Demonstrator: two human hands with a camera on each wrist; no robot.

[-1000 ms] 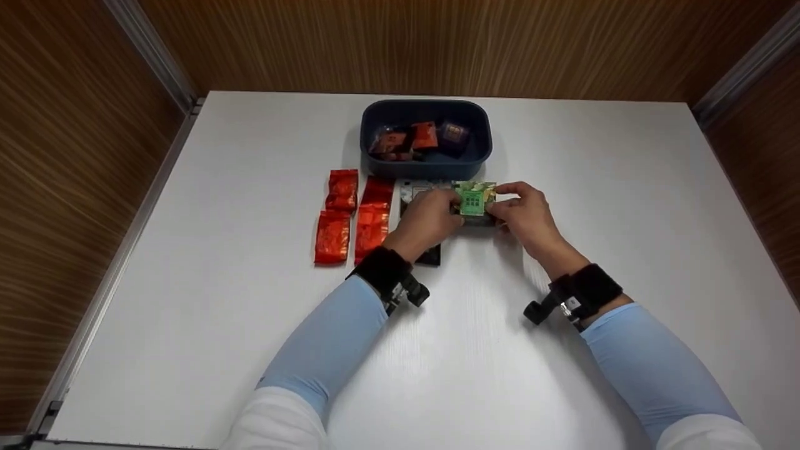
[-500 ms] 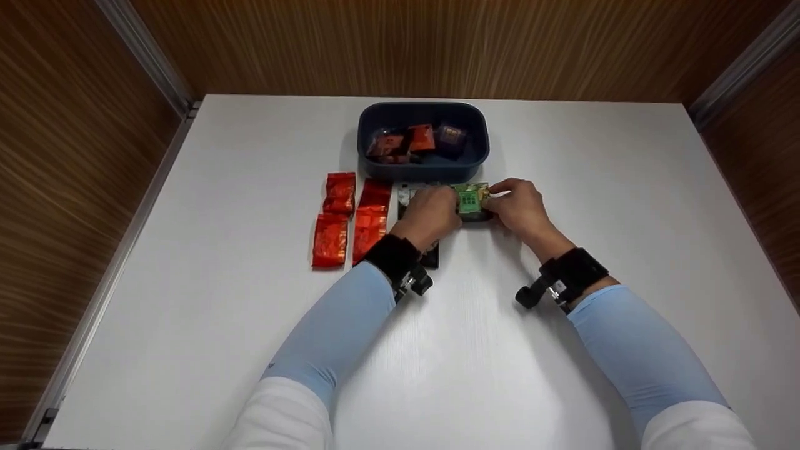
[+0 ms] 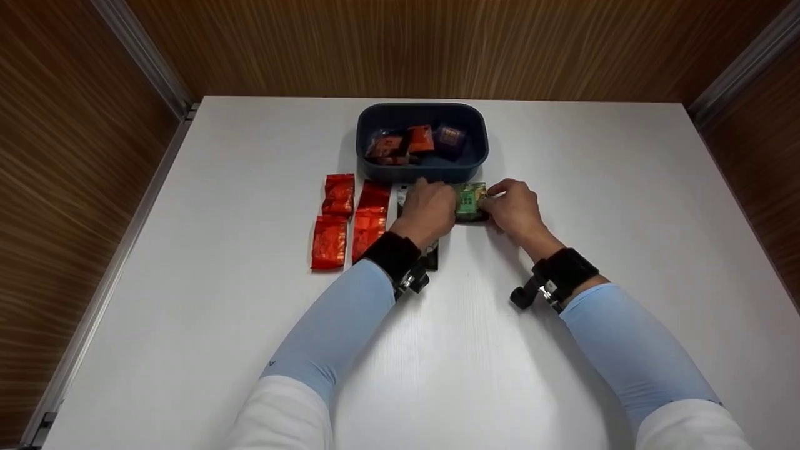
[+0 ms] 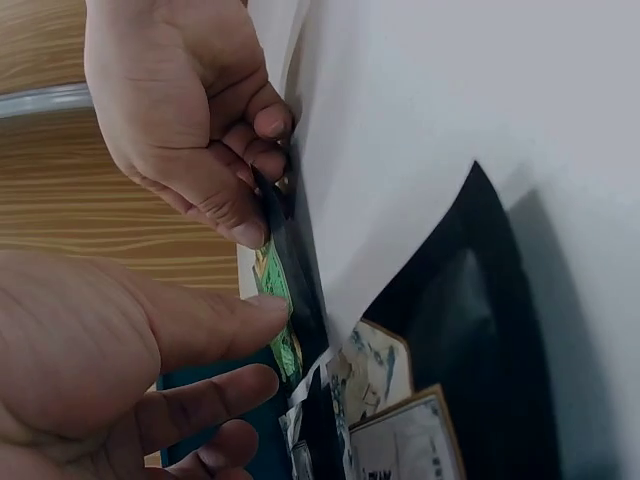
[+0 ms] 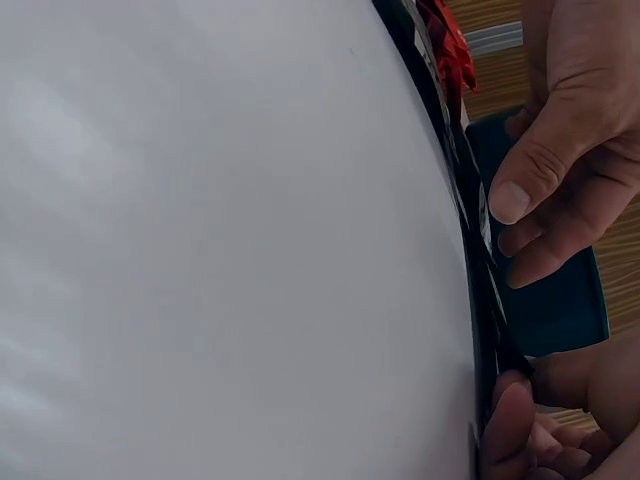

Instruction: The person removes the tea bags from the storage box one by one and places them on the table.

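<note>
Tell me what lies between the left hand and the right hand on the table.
The green packet sits between the left hand and the right hand, both touching its edges, just in front of the blue bin. The head view shows it best.

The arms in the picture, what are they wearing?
Both arms wear light blue sleeves over white cloth near the shoulders. A wide black band wraps the left wrist and another black band the right wrist. Each band carries a small black camera mount with a bit of metal. The left hand and right hand are bare: no gloves.

White table [image 3: 594, 187], dark blue tray [image 3: 375, 119] holding packets, four red foil packets [image 3: 350, 219], wood-grain walls [image 3: 437, 44]
</note>
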